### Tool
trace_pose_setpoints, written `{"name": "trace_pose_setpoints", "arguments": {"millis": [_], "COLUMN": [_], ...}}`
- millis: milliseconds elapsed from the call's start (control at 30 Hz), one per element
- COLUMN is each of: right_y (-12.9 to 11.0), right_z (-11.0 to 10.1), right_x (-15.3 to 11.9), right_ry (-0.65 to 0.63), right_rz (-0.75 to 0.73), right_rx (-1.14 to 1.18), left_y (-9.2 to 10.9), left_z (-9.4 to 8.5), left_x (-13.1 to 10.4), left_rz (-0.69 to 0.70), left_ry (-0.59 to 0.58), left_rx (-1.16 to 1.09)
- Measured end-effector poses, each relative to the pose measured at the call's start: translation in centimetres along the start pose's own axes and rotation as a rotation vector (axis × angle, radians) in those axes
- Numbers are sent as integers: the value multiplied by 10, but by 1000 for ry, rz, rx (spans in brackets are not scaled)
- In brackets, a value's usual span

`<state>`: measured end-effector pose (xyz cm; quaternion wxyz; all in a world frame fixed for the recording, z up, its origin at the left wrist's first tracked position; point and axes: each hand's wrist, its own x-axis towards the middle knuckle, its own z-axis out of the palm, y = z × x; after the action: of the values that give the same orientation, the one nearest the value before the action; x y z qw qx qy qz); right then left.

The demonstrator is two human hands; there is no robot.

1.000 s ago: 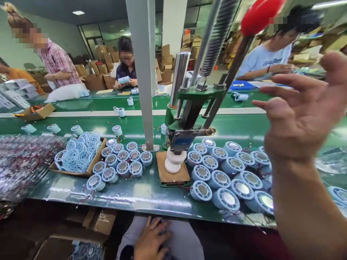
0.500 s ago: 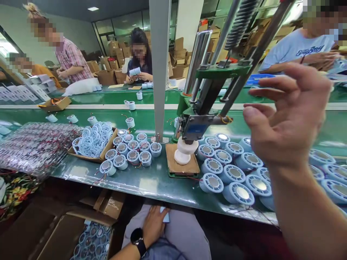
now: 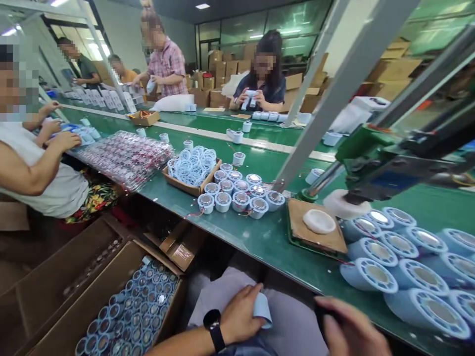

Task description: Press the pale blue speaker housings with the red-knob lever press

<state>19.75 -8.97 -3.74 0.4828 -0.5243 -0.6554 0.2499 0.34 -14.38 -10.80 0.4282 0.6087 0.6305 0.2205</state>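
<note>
My left hand [image 3: 241, 312], with a black watch on its wrist, rests on my lap. Its fingers are wrapped round a light blue plastic cylinder [image 3: 262, 310]. My right hand [image 3: 352, 329] is low at the bottom right, in front of the bench edge and blurred. Its fingers are curled, with something dark at the thumb side that I cannot make out. On the bench stands a hand press with a white round pressing head [image 3: 346, 203]. Beneath and left of the head, a white round pad [image 3: 319, 221] lies on a cardboard-covered base [image 3: 297, 210].
Light blue round housings with metal discs stand right [image 3: 423, 277] and left [image 3: 241, 198] of the press. A carton of blue rings [image 3: 212, 185] and clear-wrapped parts [image 3: 128, 155] lie further left. A box of blue cylinders [image 3: 128, 301] stands by my left leg. Co-workers sit and stand around the line.
My right hand has dropped from raised and loosely open at the right to low beside my lap, with fingers curled. The view has swung left. My left hand still holds the blue cylinder.
</note>
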Motion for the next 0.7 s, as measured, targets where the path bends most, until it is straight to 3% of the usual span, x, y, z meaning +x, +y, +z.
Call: {"name": "trace_pose_setpoints", "arguments": {"millis": [100, 200, 267, 333, 467, 600, 700], "right_y": [30, 44, 46, 45, 51, 56, 38], "right_z": [42, 78, 94, 101, 108, 131, 154], "right_x": [-44, -65, -69, -69, -65, -61, -57], "right_ry": [-347, -592, -624, -600, -677, -777, -886], "right_rz": [202, 351, 343, 299, 186, 164, 207], "right_rx": [108, 251, 285, 296, 364, 516, 584], "left_y": [1, 0, -2, -4, -10, -14, -19], "left_z": [-8, -15, -20, -25, -37, -48, -49], "left_x": [-22, -39, -47, -52, -57, -61, -70], "left_rz": [12, 168, 241, 216, 75, -82, -215], "left_ry": [158, 253, 241, 188, 105, 80, 164], "left_rx": [-155, -182, -135, -150, -248, -135, -78]}}
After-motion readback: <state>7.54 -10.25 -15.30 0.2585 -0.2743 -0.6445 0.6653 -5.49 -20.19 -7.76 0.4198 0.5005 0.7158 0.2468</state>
